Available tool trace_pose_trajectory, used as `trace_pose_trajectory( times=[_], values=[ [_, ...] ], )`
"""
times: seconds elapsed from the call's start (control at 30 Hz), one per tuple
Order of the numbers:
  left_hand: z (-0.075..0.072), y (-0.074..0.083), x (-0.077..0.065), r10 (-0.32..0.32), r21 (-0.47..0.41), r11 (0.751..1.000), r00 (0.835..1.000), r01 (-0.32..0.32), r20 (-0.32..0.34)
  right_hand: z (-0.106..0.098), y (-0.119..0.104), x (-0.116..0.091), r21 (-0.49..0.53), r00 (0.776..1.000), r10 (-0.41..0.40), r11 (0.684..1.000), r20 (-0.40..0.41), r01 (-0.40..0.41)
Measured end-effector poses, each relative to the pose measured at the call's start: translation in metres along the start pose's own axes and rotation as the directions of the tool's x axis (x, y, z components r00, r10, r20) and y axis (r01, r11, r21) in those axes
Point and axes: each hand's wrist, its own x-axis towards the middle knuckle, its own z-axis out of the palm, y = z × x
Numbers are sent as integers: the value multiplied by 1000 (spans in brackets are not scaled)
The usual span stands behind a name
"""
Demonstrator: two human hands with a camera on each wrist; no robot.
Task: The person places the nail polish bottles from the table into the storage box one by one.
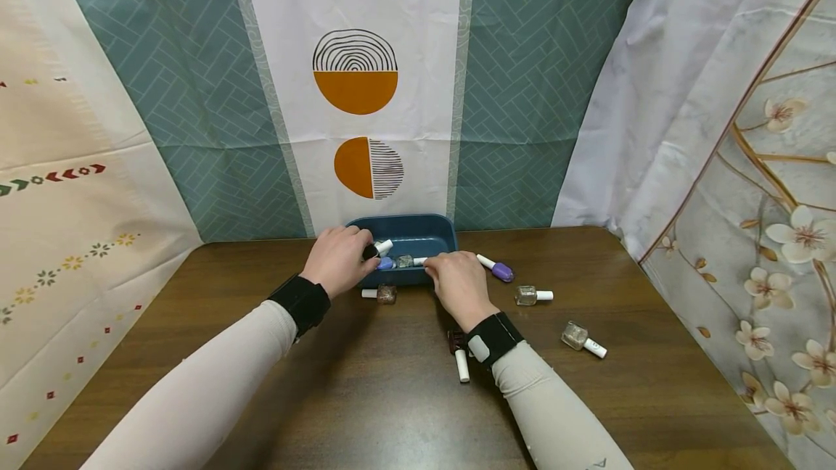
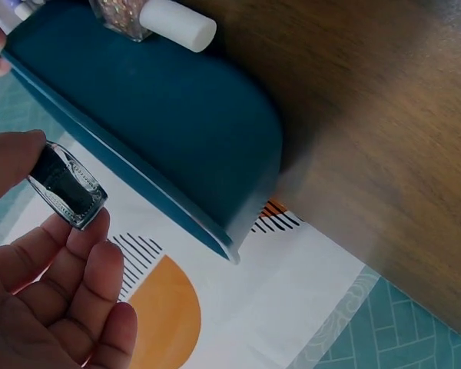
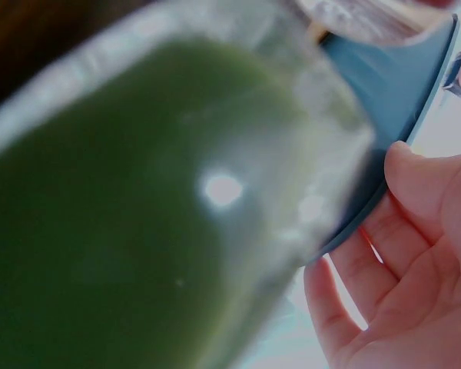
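Blurred and closest, a green bottle (image 3: 131, 223) is filling the right wrist frame's left. At the left wrist frame's left, a dark bottle (image 2: 67, 186) is sitting pinched between thumb and fingertips of the left hand (image 1: 338, 258); mid-frame in the head view, the right hand (image 1: 460, 285) is gripping the rim of the blue bin (image 1: 408, 278).

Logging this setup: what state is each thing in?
Left hand: pinching black bottle
Right hand: gripping tray
Tray: upright, holding bottles
Black bottle: held, cap unclear
Blue bottle: in tray, cap unclear
Clear bottle: in tray, capped
Purple bottle: capped, on its side
Pink glitter bottle: capped, on its side
Grey bottle: capped, on its side
Far-right bottle: capped, on its side
Dark red bottle: capped, on its side
Green bottle: cap unseen
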Motion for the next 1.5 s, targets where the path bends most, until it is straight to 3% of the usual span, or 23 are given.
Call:
trace_pose_trajectory(
  times=[0.3,0.73,1.0,1.3,1.5],
  values=[
    [8,-2,15,-52,16,999,997,51,61,0,1,1,10,1000,11,1000,3,-11],
    [17,-5,26,-92,57,995,988,86,123,1,1,4,10,1000,-2,1000,2,2],
    [18,-6,34,-140,93,988,970,123,199,0,1,3,11,1000,8,1000,7,-8],
    [17,-5,40,-169,138,981,955,138,244,-1,2,5,6,999,20,1000,27,-20],
    [20,-6,43,-202,144,976,930,164,308,0,0,3,2,999,17,1000,32,-17]
  ],
)
